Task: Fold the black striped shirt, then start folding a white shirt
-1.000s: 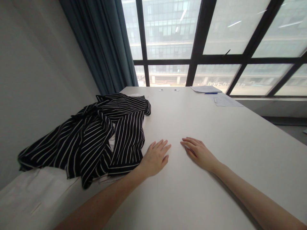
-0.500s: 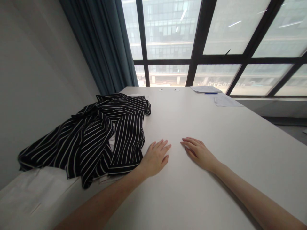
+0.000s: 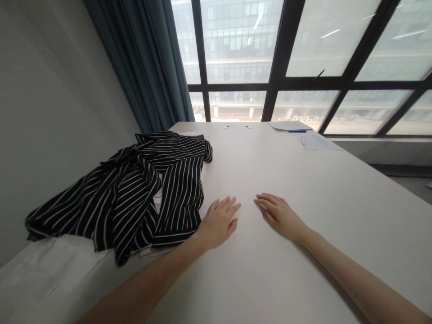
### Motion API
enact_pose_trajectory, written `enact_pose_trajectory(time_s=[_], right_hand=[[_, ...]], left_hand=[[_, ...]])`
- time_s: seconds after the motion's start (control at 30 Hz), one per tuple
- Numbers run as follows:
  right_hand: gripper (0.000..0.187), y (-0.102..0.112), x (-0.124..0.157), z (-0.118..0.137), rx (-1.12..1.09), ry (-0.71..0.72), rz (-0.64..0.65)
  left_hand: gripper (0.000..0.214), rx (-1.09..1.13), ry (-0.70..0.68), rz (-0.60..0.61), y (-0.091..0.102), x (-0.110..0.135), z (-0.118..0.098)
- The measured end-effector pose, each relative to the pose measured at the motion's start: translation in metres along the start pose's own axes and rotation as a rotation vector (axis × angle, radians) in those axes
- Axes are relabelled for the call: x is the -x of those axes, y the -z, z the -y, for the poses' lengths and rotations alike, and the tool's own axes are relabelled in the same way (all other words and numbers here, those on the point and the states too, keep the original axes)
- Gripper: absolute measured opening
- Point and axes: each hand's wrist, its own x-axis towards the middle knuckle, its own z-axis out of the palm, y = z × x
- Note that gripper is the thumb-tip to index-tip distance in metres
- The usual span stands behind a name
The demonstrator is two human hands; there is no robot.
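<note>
Both our left hand point(image 3: 218, 223) and right hand point(image 3: 279, 218) are resting on the table point(image 3: 263, 166), relaxed, loosely opened, gripping nothing. Nothing is visibly changing from a second ago, so the clothes point(image 3: 180, 193), lying just left of our left hand, are staying ungrasped.

No legible text, label, brand, number or sign anywhere.

White cloth point(image 3: 60, 265) is being partly covered by striped clothes point(image 3: 180, 198); the left forearm point(image 3: 162, 270) and right forearm point(image 3: 357, 276) are being cropped by the frame, and marks on far papers point(image 3: 320, 143) are being blurred beyond reading.
</note>
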Motion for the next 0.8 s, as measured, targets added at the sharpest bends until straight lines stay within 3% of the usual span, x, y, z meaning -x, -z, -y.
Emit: enact_pose_trajectory(time_s=[0.8], right_hand=[[0.038,0.0006,-0.0002,-0.001,0.006,0.002,0.018]], left_hand=[[0.045,0.005,0.006,0.012,0.0013,-0.0003,-0.0005]])
